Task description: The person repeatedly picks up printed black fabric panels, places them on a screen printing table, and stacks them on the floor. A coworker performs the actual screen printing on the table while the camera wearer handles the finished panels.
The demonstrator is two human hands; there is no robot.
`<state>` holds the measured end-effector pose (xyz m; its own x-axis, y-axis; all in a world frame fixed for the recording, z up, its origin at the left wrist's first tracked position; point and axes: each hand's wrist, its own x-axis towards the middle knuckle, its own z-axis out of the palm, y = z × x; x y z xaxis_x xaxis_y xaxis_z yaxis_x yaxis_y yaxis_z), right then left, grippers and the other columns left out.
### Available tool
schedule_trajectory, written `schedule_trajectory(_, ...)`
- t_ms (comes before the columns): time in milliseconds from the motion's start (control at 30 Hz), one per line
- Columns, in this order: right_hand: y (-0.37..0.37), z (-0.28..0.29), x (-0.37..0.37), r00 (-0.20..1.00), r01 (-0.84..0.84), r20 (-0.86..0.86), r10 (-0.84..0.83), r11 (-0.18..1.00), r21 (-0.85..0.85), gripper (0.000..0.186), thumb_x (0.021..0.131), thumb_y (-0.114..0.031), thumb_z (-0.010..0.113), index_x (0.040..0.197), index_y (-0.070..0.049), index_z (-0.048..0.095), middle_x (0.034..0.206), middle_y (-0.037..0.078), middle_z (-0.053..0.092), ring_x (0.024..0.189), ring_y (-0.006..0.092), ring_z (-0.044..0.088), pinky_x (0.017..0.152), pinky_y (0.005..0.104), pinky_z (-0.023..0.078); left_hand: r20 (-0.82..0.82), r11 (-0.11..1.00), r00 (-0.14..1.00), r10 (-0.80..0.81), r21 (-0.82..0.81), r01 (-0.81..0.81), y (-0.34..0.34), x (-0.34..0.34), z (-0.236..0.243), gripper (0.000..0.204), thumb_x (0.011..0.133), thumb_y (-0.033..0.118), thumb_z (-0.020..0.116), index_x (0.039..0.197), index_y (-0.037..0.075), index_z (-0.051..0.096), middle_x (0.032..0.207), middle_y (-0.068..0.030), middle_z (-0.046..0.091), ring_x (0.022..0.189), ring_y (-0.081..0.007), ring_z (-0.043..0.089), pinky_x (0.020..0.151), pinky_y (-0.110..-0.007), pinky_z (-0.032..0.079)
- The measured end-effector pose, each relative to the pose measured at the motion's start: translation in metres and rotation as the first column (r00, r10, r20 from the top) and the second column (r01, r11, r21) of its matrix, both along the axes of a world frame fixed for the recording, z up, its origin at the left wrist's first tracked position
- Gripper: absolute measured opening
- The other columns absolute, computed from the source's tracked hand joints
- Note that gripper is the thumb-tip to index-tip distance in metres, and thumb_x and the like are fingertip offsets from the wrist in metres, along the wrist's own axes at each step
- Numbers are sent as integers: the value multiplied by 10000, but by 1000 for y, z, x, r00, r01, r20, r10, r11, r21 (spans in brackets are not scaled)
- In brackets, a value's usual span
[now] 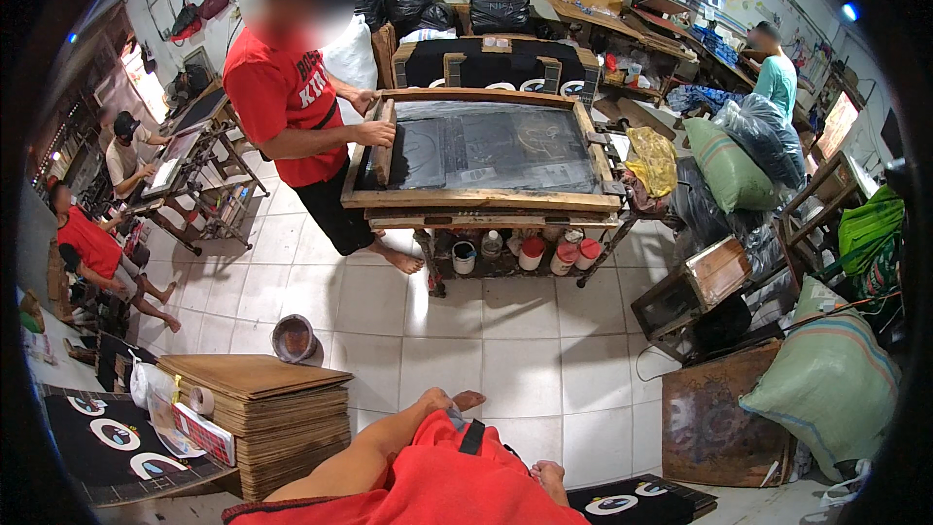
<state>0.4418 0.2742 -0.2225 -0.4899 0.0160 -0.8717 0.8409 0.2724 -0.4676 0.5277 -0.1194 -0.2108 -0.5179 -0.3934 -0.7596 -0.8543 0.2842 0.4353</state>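
My left forearm reaches forward from the lower edge, with my left hand [433,402] by grey fabric beside my red clothing [428,476]; its fingers are hard to make out. My right hand [548,474] rests at the right side of the red clothing, fingers curled, and what they hold, if anything, is hidden. A bare foot [468,399] shows just beyond. To my left are a stack of brown boards [272,408] and black printed pieces [117,437] with a white-and-red item [202,431] on them; another black printed piece [612,501] lies at lower right.
A person in red [272,107] grips a wooden-framed screen [612,199] on the table ahead, containers [530,253] beneath. Other people work at left [126,156] and back right [775,83]. A bucket [293,338] stands on the tiles; sacks [816,379] and wooden frames [700,277] crowd the right.
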Motion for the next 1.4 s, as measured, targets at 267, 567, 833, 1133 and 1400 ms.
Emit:
schedule_trajectory(267,-5,0,1,998,-55,4,55,998,14,153,787,-48,570,904,20,642,793,131,652,649,203,650,516,273,505,-50,998,998,31,51,-28,-3,4,2,317,688,270,704,907,41,704,862,-144,683,819,-234,650,750,-343,509)
schedule_trajectory(567,-6,-14,3,997,-63,-36,61,996,-58,141,779,-26,570,878,56,628,769,158,639,638,225,645,521,295,522,-54,1000,999,-2,9,3,-7,7,-12,318,675,283,711,894,53,707,860,-154,681,824,-265,650,763,-350,507)
schedule_trajectory(833,-4,-11,0,991,-125,-41,125,992,-5,136,770,-20,572,863,62,629,770,158,637,640,225,644,533,294,528,-46,1000,999,7,-13,-8,-7,7,-18,300,670,287,709,857,52,705,838,-154,678,810,-273,649,748,-361,511)
schedule_trajectory(1133,-10,8,2,995,-63,-82,61,998,-29,66,738,14,581,684,33,613,675,110,605,577,183,609,503,272,516,-39,1000,999,-27,6,27,-6,6,-19,298,678,263,709,898,62,705,844,-142,683,811,-259,647,747,-357,504)
schedule_trajectory(1400,-4,1,6,928,-325,-172,330,944,54,50,763,-3,566,729,-1,602,653,74,587,504,156,561,420,256,444,-160,981,969,186,87,-174,-33,7,-4,326,716,265,643,965,62,694,868,-117,682,780,-241,635,714,-354,503)
